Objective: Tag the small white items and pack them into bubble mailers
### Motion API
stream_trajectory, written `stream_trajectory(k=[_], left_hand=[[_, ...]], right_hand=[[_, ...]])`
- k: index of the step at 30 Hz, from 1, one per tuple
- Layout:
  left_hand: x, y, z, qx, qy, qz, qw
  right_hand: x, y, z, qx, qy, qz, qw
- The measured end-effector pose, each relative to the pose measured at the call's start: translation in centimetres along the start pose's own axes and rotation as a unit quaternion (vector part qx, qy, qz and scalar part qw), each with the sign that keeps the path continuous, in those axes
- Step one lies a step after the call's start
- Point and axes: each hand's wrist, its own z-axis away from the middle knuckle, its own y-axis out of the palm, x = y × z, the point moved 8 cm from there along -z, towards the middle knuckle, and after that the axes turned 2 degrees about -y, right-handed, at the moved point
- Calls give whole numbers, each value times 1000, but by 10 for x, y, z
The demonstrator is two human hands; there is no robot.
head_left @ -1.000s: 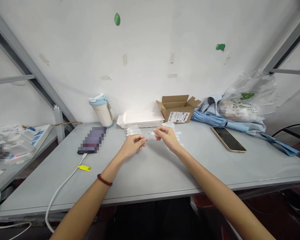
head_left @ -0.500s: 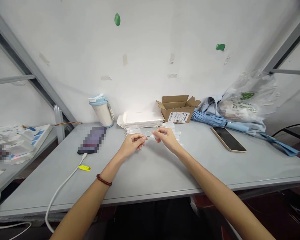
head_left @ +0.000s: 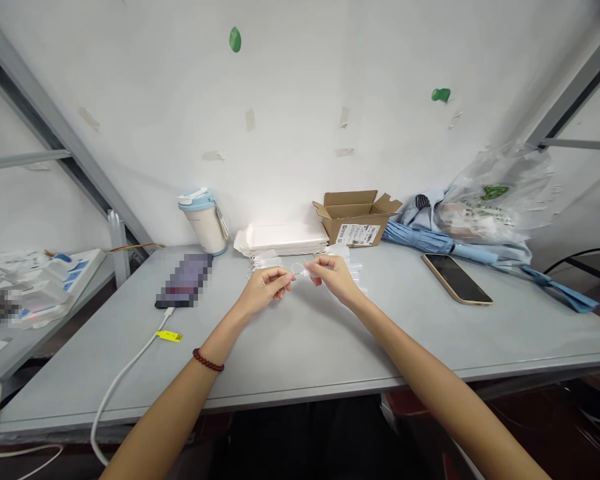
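Note:
My left hand (head_left: 267, 287) and my right hand (head_left: 329, 273) face each other above the middle of the desk, a small gap between their fingertips. Thumb and fingers of my right hand are closed on a small white piece (head_left: 305, 273) with a narrow tip pointing left; its exact kind is too small to make out. A thin whitish loop (head_left: 297, 268) arches between the two hands. The fingertips of my left hand are pinched together by the tip and loop. Small clear plastic pieces (head_left: 267, 259) lie behind my left hand, and more clear pieces (head_left: 356, 268) lie beside my right.
A stack of white flat packets (head_left: 285, 237) and an open cardboard box (head_left: 357, 220) stand by the wall. Left are a cup (head_left: 204, 220) and a plugged-in phone (head_left: 185, 280). Right are another phone (head_left: 457, 279), a blue umbrella (head_left: 420, 237) and a plastic bag (head_left: 495, 193).
The thin loop now shows between my hands, where a second ago only the narrow tip did. My fingertips shifted slightly at first; the last half second shows almost no movement.

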Motion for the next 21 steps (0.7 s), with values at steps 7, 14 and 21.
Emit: stream_trajectory(k=[7,14,21], left_hand=[[-2,1,1,5,0,-4,1000],[-1,1,0,13,-1,-7,1000],[2,2,0,24,-2,-4,1000]], right_hand=[[1,0,0,2,2,0,1000],[0,0,0,4,2,10,1000],[0,2,0,16,2,7,1000]])
